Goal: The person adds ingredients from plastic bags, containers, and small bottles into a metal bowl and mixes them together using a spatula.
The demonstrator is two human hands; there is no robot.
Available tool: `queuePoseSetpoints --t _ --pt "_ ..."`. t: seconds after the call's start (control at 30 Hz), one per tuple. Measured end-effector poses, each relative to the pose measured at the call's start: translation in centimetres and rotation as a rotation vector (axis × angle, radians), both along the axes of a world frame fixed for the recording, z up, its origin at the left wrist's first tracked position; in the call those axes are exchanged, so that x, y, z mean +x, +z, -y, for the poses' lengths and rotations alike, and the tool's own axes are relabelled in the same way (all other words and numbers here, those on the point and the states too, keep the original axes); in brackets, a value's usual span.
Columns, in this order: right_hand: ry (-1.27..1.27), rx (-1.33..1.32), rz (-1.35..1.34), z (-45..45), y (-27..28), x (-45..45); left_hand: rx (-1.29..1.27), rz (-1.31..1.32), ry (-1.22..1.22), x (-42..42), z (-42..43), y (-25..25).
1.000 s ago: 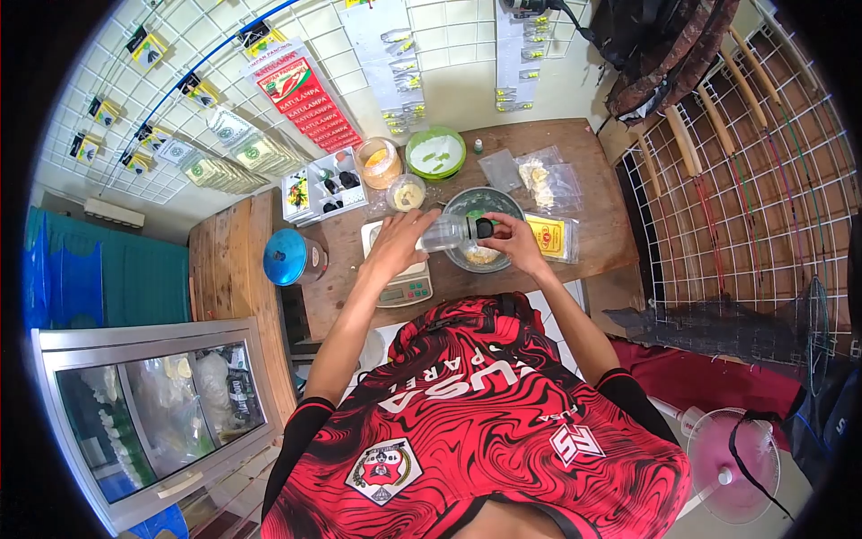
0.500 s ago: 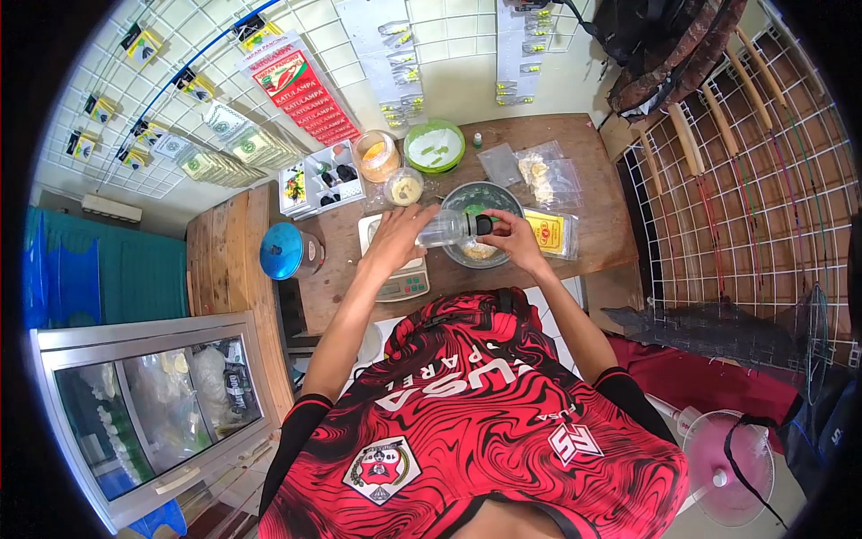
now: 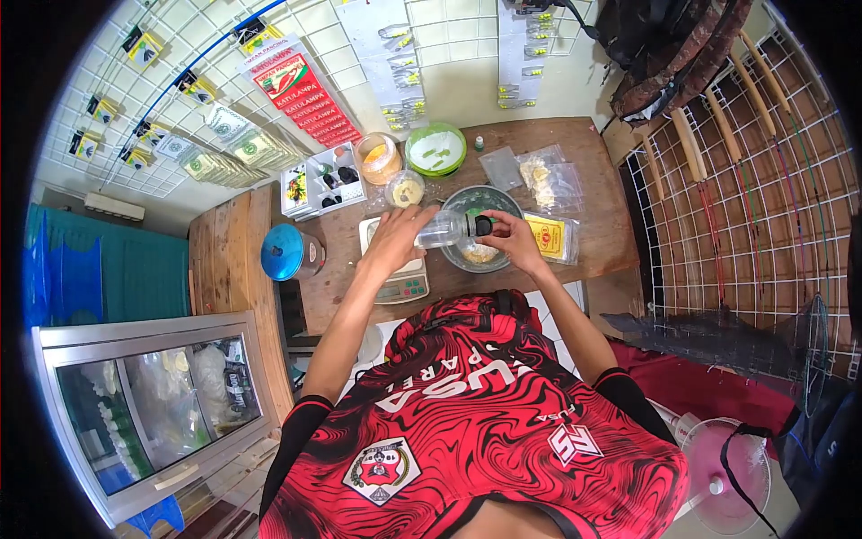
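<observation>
The bottle (image 3: 437, 230) is held above the table, its cap end over the grey bowl (image 3: 480, 195) and its base end toward the scale (image 3: 406, 288). It is clear, apparently plastic, with a black cap (image 3: 483, 225) at its neck. Whether the cap is fully seated cannot be determined.

Handling, as judged: light, with thin walls that would give under a hard squeeze; smooth, and liable to slip if wet; unlikely to break. The fill level cannot be read. The sound places to take hold are the broad body for support and the cap's edge for fingertip control.

Orientation: the long axis runs left to right, nearly square to the person's line of view. The neck points right, the base left. Any slope up or down cannot be confirmed from above.

Grip: the left hand (image 3: 400, 238) is closed over the body from the left, back of the hand uppermost. The right hand (image 3: 515, 241) holds the cap in a narrow fingertip pinch from the right.

Surroundings: pale matter lies in the near part of the grey bowl. A yellow packet (image 3: 549, 237) lies just right of it, with clear bags (image 3: 549, 186) farther back. The green bowl (image 3: 459, 165) stands on the far side, left of the bags; the white tray (image 3: 308, 210) is at far left.
</observation>
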State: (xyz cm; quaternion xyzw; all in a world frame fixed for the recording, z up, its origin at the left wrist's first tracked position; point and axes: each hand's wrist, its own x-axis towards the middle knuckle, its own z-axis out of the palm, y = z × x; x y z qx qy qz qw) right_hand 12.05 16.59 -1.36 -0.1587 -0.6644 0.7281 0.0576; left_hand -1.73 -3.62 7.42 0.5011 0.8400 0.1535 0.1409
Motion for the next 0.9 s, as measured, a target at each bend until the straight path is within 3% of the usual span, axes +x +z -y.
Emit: queuePoseSetpoints --t 0.7,0.9 --pt "-0.02 -0.045 -0.007 -0.1 0.3 0.0 -0.034 0.009 -0.003 0.0 -0.6 0.3" --pt "-0.014 -0.049 -0.019 -0.7 -0.1 0.0 0.161 0.08 -0.03 -0.2 0.0 -1.4"
